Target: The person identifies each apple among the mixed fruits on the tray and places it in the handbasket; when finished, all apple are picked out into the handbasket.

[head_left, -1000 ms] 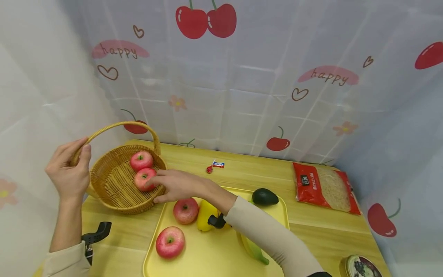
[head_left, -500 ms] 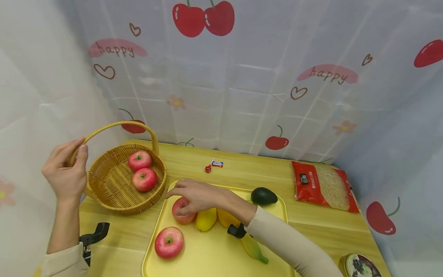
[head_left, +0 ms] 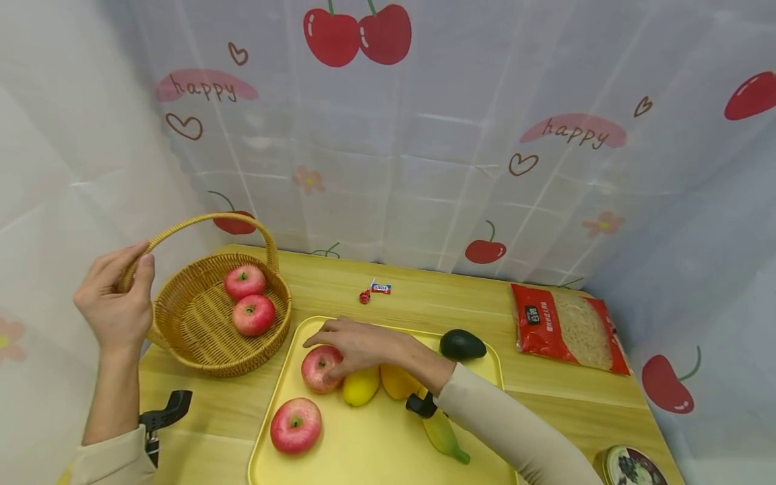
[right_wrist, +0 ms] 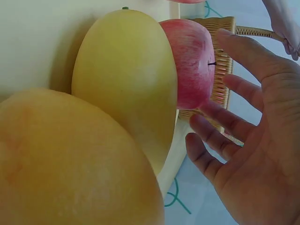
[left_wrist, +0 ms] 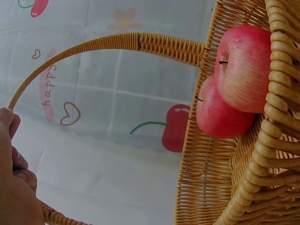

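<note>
My left hand (head_left: 118, 289) grips the arched handle (left_wrist: 93, 44) of a wicker basket (head_left: 200, 323) at the left. Inside the basket, two red apples (head_left: 245, 281) lie against each other on the right side. Over the back left of a yellow tray (head_left: 388, 451), my right hand (head_left: 360, 347) is spread above an apple (head_left: 319, 370). In the right wrist view its fingers (right_wrist: 243, 89) are parted and loosely bent beside that apple (right_wrist: 192, 61); whether they touch it I cannot tell. Another apple (head_left: 296, 426) lies nearer on the tray.
Beside the apple are a yellow mango (head_left: 361, 386) and an orange-yellow fruit (head_left: 397, 382). A banana (head_left: 442, 434) and a dark avocado (head_left: 463, 344) lie farther right. Behind the tray are a lollipop (head_left: 365, 296) and wrapped candy (head_left: 381, 289). A red food bag (head_left: 570, 330) and round tin (head_left: 633, 466) stand right.
My right hand has left the basket's apples and moved right to the apple on the tray. The left hand keeps its hold on the handle.
</note>
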A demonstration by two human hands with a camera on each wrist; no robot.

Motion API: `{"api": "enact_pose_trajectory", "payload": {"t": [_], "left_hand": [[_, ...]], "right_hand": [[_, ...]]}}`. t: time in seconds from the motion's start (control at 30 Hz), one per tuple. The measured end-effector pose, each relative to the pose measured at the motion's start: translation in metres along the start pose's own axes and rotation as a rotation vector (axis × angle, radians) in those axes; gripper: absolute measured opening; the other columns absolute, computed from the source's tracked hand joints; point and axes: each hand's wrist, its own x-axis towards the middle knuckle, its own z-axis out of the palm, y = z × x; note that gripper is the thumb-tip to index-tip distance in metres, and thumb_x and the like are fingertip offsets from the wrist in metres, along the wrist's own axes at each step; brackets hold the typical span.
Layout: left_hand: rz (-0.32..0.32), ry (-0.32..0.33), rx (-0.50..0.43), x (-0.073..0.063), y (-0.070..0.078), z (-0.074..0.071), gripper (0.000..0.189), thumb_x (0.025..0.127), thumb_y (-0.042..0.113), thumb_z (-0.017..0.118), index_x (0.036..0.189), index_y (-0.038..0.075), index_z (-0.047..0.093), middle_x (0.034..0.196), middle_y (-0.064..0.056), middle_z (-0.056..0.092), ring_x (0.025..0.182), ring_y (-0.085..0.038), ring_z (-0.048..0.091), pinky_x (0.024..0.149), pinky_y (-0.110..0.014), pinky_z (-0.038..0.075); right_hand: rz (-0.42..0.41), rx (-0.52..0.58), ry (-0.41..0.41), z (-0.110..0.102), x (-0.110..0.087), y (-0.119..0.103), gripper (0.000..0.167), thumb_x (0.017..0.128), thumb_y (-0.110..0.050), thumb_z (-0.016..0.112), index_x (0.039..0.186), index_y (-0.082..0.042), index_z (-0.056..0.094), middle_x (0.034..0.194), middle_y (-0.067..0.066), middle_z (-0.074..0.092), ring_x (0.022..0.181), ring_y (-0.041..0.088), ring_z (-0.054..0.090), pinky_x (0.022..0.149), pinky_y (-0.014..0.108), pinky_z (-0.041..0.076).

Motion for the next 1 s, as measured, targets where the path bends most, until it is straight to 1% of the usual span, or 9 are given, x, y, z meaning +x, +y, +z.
{"api": "enact_pose_trajectory", "payload": {"t": [0.17,0.27,0.43,0.63,0.73,0.83,1.0], "left_hand": [[0.001,0.001,0.005,0.0,0.0,0.0,0.015,0.087,-0.001,0.074,0.099,-0.01,0.076,0.098,-0.013,0.074,0.087,-0.006,0.067,0.073,-0.008,0.051],[0.0,0.001,0.005,0.0,-0.001,0.0,0.015,0.087,-0.001,0.074,0.099,-0.01,0.076,0.098,-0.014,0.074,0.087,-0.006,0.067,0.073,-0.008,0.051],[-0.003,0.003,-0.002,0.0,-0.001,0.0,0.016,0.087,-0.001,0.074,0.099,-0.01,0.076,0.097,-0.011,0.074,0.087,-0.006,0.066,0.073,-0.008,0.051],[0.003,0.0,0.008,0.0,0.0,0.0,0.015,0.087,-0.001,0.074,0.101,-0.008,0.077,0.097,-0.014,0.073,0.086,-0.006,0.066,0.072,-0.008,0.05],[0.003,0.0,0.005,0.0,-0.001,0.0,0.016,0.087,-0.002,0.074,0.101,-0.008,0.076,0.096,-0.013,0.074,0.085,-0.005,0.065,0.071,-0.008,0.05],[0.001,0.001,0.003,0.0,-0.004,-0.001,0.015,0.087,-0.002,0.074,0.1,-0.008,0.077,0.096,-0.013,0.073,0.086,-0.006,0.066,0.072,-0.008,0.05],[-0.001,-0.003,0.009,0.0,-0.005,-0.001,0.015,0.087,-0.001,0.074,0.101,-0.007,0.077,0.097,-0.015,0.073,0.086,-0.006,0.066,0.072,-0.007,0.05]], "right_hand": [[0.022,-0.002,-0.014,0.005,0.001,0.003,0.068,0.088,-0.05,0.074,0.148,-0.028,0.05,0.141,-0.001,0.053,0.126,0.017,0.048,0.105,0.024,0.042],[0.021,-0.004,-0.024,0.008,0.002,0.005,0.071,0.087,-0.052,0.074,0.149,-0.029,0.049,0.141,-0.001,0.053,0.123,0.016,0.049,0.103,0.024,0.043],[0.011,0.008,-0.04,0.01,0.004,0.006,0.071,0.088,-0.053,0.073,0.15,-0.029,0.048,0.139,-0.002,0.053,0.119,0.013,0.051,0.102,0.023,0.044],[0.008,0.006,-0.052,0.012,0.005,0.004,0.069,0.088,-0.051,0.073,0.149,-0.028,0.049,0.136,-0.001,0.054,0.118,0.013,0.05,0.098,0.024,0.046],[0.01,-0.008,-0.058,0.012,0.005,0.004,0.069,0.088,-0.049,0.074,0.149,-0.029,0.049,0.135,-0.002,0.054,0.118,0.013,0.05,0.098,0.024,0.046],[0.012,-0.02,-0.065,0.013,0.006,0.004,0.07,0.087,-0.047,0.075,0.149,-0.029,0.049,0.134,-0.002,0.054,0.117,0.013,0.05,0.097,0.024,0.046],[0.017,-0.024,-0.074,0.012,0.005,0.003,0.071,0.086,-0.045,0.076,0.15,-0.03,0.048,0.132,-0.003,0.054,0.116,0.013,0.05,0.097,0.024,0.046]]}}
